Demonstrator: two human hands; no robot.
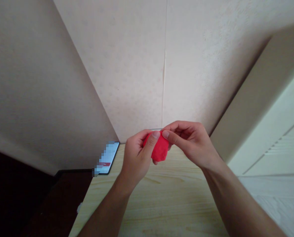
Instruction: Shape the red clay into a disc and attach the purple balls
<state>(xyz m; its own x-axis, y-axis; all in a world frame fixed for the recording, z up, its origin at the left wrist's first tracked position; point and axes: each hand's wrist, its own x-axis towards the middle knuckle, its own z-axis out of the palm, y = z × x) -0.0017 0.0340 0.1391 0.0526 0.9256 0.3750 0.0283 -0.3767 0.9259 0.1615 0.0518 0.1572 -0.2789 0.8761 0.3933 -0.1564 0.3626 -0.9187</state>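
Observation:
A soft-looking red lump (161,149), perhaps clay or cloth, is held up between both hands above the wooden table. My left hand (139,154) wraps around its left side, with the thumb laid across the front and a fingertip showing beneath. At its upper right edge, my right hand (190,141) pinches the red material between thumb and forefinger. Its other fingers are curled behind and partly hidden. The far side of the lump is covered by my fingers.
Below the hands lies a pale wood-grained tabletop (161,200). A phone with a lit screen (109,159) rests at its far left corner. Patterned wall (134,65) rises directly behind the table. On the right stands a cream panelled piece of furniture (270,131).

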